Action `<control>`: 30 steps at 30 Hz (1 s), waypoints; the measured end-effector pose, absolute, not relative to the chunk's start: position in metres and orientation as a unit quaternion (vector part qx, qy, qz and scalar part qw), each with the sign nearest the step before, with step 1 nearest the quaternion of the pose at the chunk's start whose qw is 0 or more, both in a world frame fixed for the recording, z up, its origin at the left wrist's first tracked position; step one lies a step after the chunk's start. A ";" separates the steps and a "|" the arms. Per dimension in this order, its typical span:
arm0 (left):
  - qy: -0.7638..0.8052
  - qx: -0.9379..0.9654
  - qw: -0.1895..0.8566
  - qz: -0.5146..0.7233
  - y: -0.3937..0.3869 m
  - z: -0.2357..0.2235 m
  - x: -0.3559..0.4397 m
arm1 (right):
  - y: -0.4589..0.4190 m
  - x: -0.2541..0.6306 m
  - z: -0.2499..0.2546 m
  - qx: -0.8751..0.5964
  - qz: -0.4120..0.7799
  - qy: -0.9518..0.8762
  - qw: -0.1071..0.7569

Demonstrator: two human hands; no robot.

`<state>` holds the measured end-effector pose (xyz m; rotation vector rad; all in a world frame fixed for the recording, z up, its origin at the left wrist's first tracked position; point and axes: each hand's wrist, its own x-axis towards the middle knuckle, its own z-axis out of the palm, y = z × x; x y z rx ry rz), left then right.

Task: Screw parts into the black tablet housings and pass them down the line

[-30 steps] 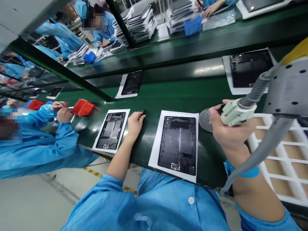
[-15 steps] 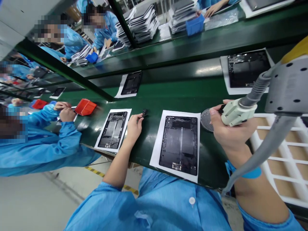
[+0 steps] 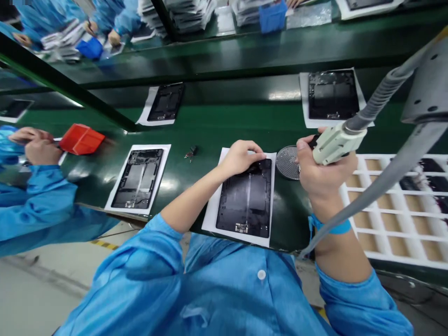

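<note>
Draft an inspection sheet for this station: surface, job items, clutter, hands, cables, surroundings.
Surface: green bench, glossy.
Job items: tablet housing, insides exposed, on a white sheet.
Clutter: small dark parts loose on the left; red bin farther left; perforated disc beside the right hand.
Hands: left hand at the housing's top edge, exact contact unclear; right grips a pale handpiece.
Cables: corrugated hose meets the handpiece; smooth grey cable crosses before the blue wristband.
Surroundings: white divided tray right; co-worker's hand near the bin.
</note>
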<state>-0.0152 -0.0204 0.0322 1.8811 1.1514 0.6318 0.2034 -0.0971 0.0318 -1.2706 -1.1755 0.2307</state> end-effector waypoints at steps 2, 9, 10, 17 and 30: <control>0.461 0.761 0.394 0.231 -0.014 0.016 0.006 | -0.096 0.203 0.033 -0.555 0.103 -0.515 0.645; 0.464 0.813 0.257 0.242 -0.026 -0.018 0.010 | -0.100 0.199 0.038 -0.557 0.118 -0.515 0.641; 0.456 0.820 0.248 0.239 -0.027 -0.019 0.009 | -0.101 0.199 0.038 -0.558 0.124 -0.513 0.641; 0.430 0.850 0.221 0.209 -0.022 -0.019 0.011 | -0.081 0.202 0.036 -0.539 0.091 -0.490 0.679; 0.420 0.852 0.219 0.224 -0.027 -0.023 0.014 | -0.039 0.211 0.009 -0.625 0.057 -0.480 0.613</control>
